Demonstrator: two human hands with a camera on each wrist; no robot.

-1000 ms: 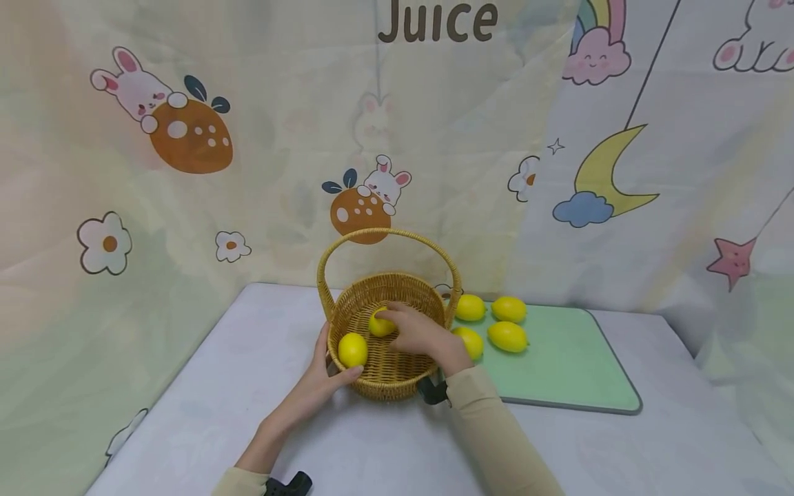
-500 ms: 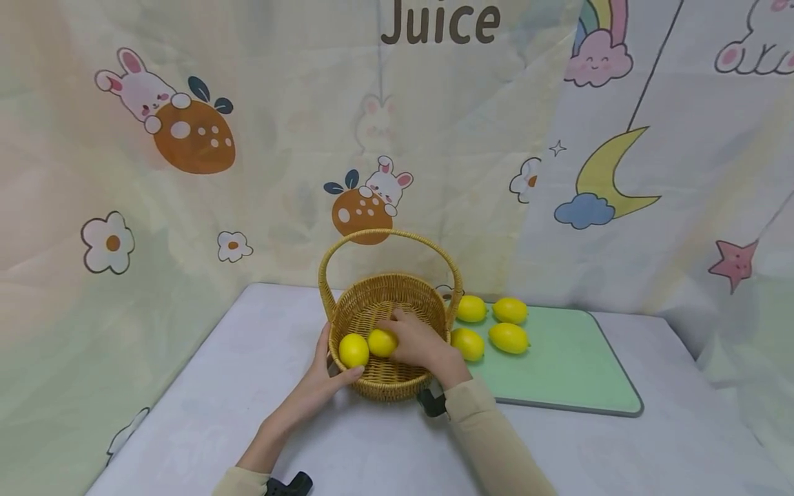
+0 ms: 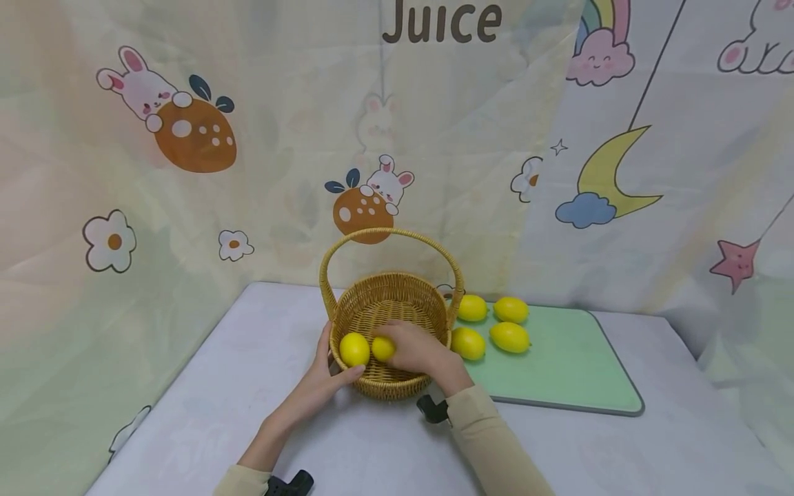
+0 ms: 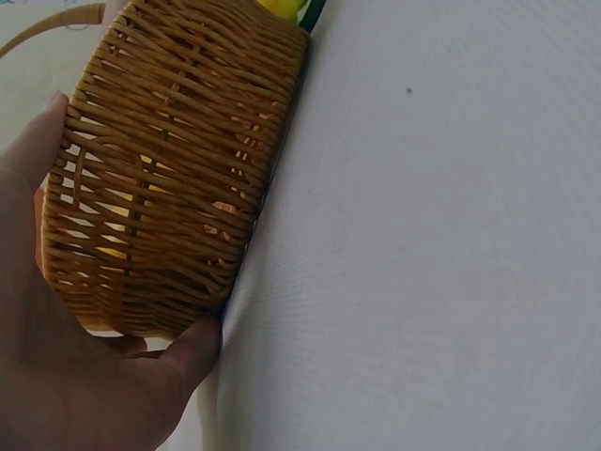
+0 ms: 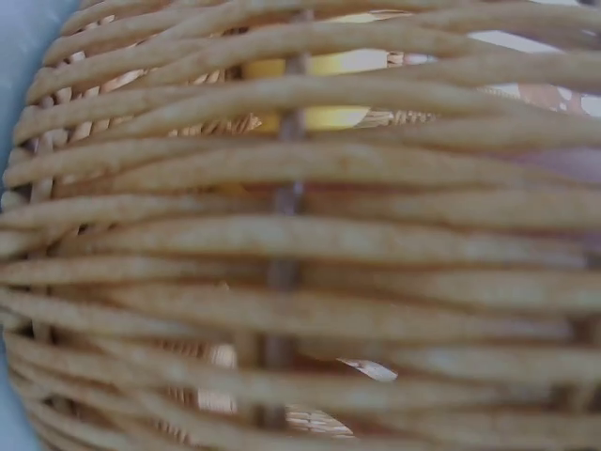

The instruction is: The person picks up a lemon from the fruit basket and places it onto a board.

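A round wicker basket (image 3: 391, 393) with a tall arched handle stands on the table. My left hand (image 3: 319, 382) grips its left side, thumb over the front rim; the left wrist view shows that hand (image 4: 84, 357) around the woven wall (image 4: 178, 160). Inside the basket, at the left, lies one lemon (image 3: 354, 349). Just right of it, my right hand (image 3: 414, 348) reaches in over the rim and holds a second lemon (image 3: 383, 349), its fingers partly hiding the fruit. Weave (image 5: 300, 235) fills the right wrist view, with yellow showing through the gaps.
Right of the basket, a green board (image 3: 558, 365) with a grey edge lies on the white table (image 3: 248, 365). Several lemons (image 3: 510, 337) sit on its left part, close by the basket. A patterned cloth backdrop (image 3: 279, 138) hangs right behind the table.
My right hand has brought its lemon lower and nearer the front of the basket, beside the other lemon. My left hand keeps its grip on the basket.
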